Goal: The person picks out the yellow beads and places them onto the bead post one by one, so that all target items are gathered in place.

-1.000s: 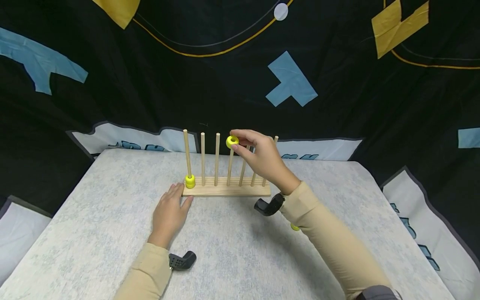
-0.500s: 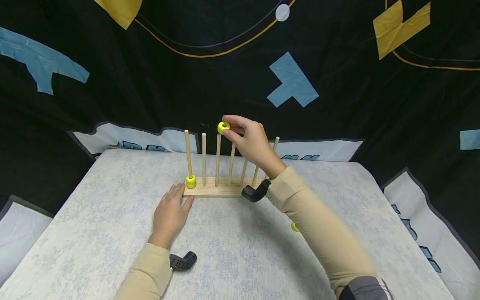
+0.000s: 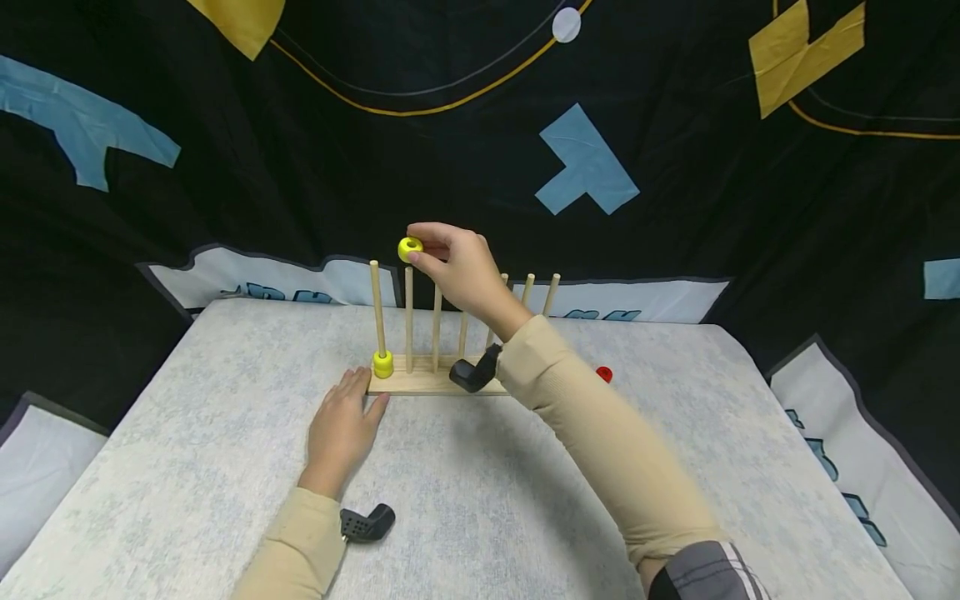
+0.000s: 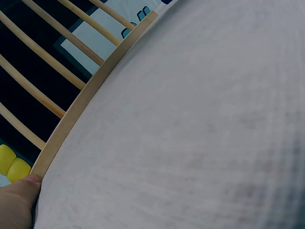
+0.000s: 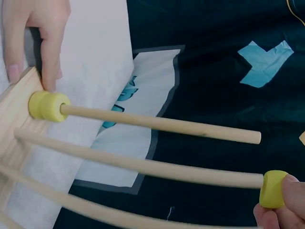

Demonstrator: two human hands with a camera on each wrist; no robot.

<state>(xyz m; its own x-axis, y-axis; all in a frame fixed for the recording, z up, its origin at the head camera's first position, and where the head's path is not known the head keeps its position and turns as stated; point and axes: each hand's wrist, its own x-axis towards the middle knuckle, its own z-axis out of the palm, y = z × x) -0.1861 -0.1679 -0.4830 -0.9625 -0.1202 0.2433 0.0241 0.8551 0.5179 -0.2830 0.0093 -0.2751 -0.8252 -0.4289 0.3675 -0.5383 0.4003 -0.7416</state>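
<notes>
A wooden rack has a flat base [image 3: 420, 386] and a row of several upright pegs. Two yellow beads [image 3: 382, 364] are stacked at the bottom of its leftmost peg. My right hand [image 3: 467, 268] pinches another yellow bead [image 3: 410, 248] between thumb and fingers, at the tip of the second peg [image 5: 190, 172]; the right wrist view shows the bead right at that tip. Beside the left end of the base lies my left hand [image 3: 341, 429], fingers extended. Its thumb [image 4: 26, 183] touches the front corner of the wood.
A red bead [image 3: 603, 374] lies on the pale table [image 3: 187, 467], right of the rack. Black wrist devices sit on both wrists, the right one [image 3: 475, 375] overlapping the base in the head view. Behind the table hangs a dark cloth [image 3: 337, 192] with coloured shapes.
My right hand has carried the yellow bead leftward and up, past the middle pegs to the second one. The red bead has come into view; a yellow one is now behind the sleeve. Left hand unmoved.
</notes>
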